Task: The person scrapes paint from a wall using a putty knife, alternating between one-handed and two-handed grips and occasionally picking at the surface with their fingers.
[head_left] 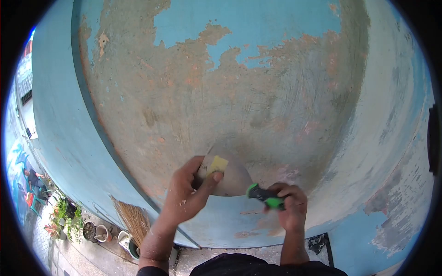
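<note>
My left hand (191,191) is closed round the edge of a pale grey rounded piece (235,177), its thumb pressed near a yellow patch (218,164) on that piece. To the right, my right hand (291,202) grips a black and green handled tool (267,197); whatever extends from its handle cannot be made out. The tool's green end is close to the right edge of the grey piece. Behind both hands stands a wall (207,101) with bare grey-brown plaster and peeling light blue paint.
A straw broom (131,218) leans at the lower left, near several plant pots (102,233) and green plants (69,221). A person (34,179) sits far off at the left. A raised blue wall edge (99,124) runs down the left side.
</note>
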`<state>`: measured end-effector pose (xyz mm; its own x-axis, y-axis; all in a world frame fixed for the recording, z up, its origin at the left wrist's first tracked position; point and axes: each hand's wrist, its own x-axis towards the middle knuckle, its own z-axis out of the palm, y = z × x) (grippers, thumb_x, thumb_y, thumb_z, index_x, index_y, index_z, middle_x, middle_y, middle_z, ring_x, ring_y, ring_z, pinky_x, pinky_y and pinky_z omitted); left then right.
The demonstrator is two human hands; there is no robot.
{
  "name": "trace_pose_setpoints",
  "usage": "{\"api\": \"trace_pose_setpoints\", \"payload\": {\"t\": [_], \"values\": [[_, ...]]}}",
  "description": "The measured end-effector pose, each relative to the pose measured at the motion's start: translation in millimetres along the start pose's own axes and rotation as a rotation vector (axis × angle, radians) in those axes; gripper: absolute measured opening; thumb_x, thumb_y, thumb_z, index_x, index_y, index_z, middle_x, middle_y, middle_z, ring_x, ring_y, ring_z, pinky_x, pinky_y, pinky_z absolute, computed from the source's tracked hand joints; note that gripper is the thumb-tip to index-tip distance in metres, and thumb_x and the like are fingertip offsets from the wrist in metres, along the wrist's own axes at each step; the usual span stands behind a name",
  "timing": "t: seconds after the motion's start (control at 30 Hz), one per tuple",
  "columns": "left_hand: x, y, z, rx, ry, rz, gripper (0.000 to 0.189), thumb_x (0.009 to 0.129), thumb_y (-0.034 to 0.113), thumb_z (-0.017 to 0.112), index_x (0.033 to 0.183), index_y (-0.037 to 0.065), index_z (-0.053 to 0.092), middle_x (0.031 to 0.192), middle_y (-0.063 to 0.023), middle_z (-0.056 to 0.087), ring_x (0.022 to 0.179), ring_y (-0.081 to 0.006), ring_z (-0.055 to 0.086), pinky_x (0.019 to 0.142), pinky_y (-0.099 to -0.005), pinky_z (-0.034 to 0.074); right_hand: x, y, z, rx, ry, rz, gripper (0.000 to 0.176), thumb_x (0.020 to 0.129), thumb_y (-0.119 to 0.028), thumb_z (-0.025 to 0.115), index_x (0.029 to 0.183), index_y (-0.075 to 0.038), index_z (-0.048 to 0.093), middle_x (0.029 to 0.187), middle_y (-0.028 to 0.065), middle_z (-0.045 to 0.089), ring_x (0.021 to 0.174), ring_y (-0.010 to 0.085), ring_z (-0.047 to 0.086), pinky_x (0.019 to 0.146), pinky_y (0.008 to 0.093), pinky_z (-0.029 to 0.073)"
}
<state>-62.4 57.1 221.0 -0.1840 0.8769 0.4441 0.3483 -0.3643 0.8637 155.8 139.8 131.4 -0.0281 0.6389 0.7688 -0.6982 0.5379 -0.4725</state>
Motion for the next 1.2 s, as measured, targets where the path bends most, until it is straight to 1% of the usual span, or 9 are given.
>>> {"api": "trace_pose_setpoints", "payload": {"t": [0.07,0.17,0.23,0.27,0.4,0.5,0.63,0.8,1.2], "values": [[10,22,0,0.15,-0.048,0.073,0.026,0.094,0.014,0.065,0.112,-0.002,0.058,0.083,-0.0036,0.065,0.077,-0.0097,0.062,0.064,-0.0256,0.05,-8,-11,-7,-0.074,-0.16,0.568,0.032,0.095,-0.009,0.058,0.124,0.001,0.051,0.106,0.0161,0.063,0.077,0.0122,0.06,0.061,0.0294,0.05],[21,47,3,0.371,-0.179,0.078,0.033,0.091,0.011,0.066,0.12,-0.001,0.056,0.097,-0.0122,0.066,0.084,-0.0189,0.065,0.074,-0.0296,0.051,-9,-14,7,-0.207,-0.35,0.6,0.037,0.092,-0.001,0.058,0.127,0.003,0.049,0.096,0.0121,0.066,0.068,0.0078,0.058,0.056,0.0233,0.046],[24,51,11,0.8,0.171,0.657,0.043,0.083,0.004,0.067,0.124,-0.005,0.054,0.128,-0.0253,0.053,0.108,-0.0352,0.06,0.082,-0.0427,0.05,-2,-4,16,-0.25,-0.319,0.512,0.039,0.093,-0.006,0.06,0.129,0.003,0.048,0.087,0.0085,0.066,0.065,0.0065,0.056,0.058,0.021,0.044],[23,50,7,1.053,0.212,0.714,0.058,0.078,0.002,0.065,0.132,-0.006,0.048,0.148,-0.0271,0.032,0.13,-0.0411,0.042,0.098,-0.0501,0.043,7,-1,25,-0.304,-0.237,0.376,0.041,0.093,-0.006,0.06,0.131,0.003,0.047,0.087,0.0088,0.066,0.064,0.0066,0.055,0.059,0.0207,0.043],[14,42,15,1.319,0.019,0.759,0.062,0.08,0.005,0.06,0.137,-0.011,0.042,0.149,-0.0294,0.033,0.14,-0.0431,0.03,0.112,-0.0524,0.033,38,-8,48,-0.478,-0.245,0.235,0.05,0.095,-0.011,0.058,0.14,0.003,0.041,0.083,0.0101,0.062,0.065,0.0075,0.054,0.06,0.0212,0.042],[36,20,13,1.424,0.045,0.821,0.057,0.083,0.008,0.057,0.135,-0.011,0.045,0.146,-0.0293,0.037,0.14,-0.0426,0.032,0.112,-0.0511,0.034,40,7,56,-0.611,-0.358,0.022,0.052,0.097,-0.012,0.055,0.144,0.002,0.037,0.082,0.0113,0.061,0.066,0.0101,0.054,0.061,0.0235,0.044],[65,31,15,1.447,0.164,0.889,0.061,0.083,0.004,0.056,0.14,-0.009,0.039,0.147,-0.0278,0.037,0.138,-0.0384,0.037,0.107,-0.0473,0.042,69,8,65,-0.653,-0.365,0.011,0.051,0.098,-0.012,0.053,0.145,0.001,0.038,0.085,0.012,0.061,0.067,0.0123,0.055,0.064,0.0242,0.045],[60,19,21,1.607,0.202,0.974,0.059,0.081,0.006,0.059,0.135,-0.012,0.043,0.138,-0.0296,0.046,0.13,-0.0383,0.048,0.092,-0.036,0.055,48,21,60,-0.588,-0.313,0.058,0.051,0.098,-0.008,0.052,0.145,0.002,0.038,0.087,0.0084,0.061,0.071,0.0095,0.054,0.067,0.0215,0.045],[69,54,21,1.69,0.233,0.939,0.055,0.078,0.006,0.062,0.128,-0.014,0.051,0.127,-0.032,0.055,0.12,-0.0414,0.056,0.085,-0.0349,0.058,73,-10,76,-0.35,-0.238,0.341,0.066,0.101,-0.024,0.054,0.152,0.001,0.021,0.079,0.0018,0.059,0.063,0.0024,0.049,0.058,0.017,0.039]]}}
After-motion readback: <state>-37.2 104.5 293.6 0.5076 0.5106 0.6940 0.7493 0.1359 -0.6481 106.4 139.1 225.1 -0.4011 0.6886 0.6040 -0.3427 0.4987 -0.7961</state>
